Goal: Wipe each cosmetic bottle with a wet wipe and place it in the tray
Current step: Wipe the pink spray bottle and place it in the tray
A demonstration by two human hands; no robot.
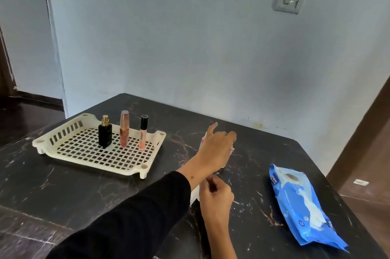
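A cream perforated tray (41, 142) sits on the left of the dark marble table. In it stand a black perfume bottle (105, 135), a rose-gold tube (124, 130) and a lip gloss (143, 134). My left hand (217, 146), in a black sleeve, reaches across to the table's middle. It is closed over a small pink-and-white bottle (203, 139) that is mostly hidden under the palm. Just in front of it, my right hand (215, 195) pinches a white wet wipe (195, 193), only a corner of which shows.
A blue pack of wet wipes (301, 206) lies at the right of the table (84, 195), a wipe sticking out of its opening. The table's far edge meets a pale wall. A floor drop lies past the right edge.
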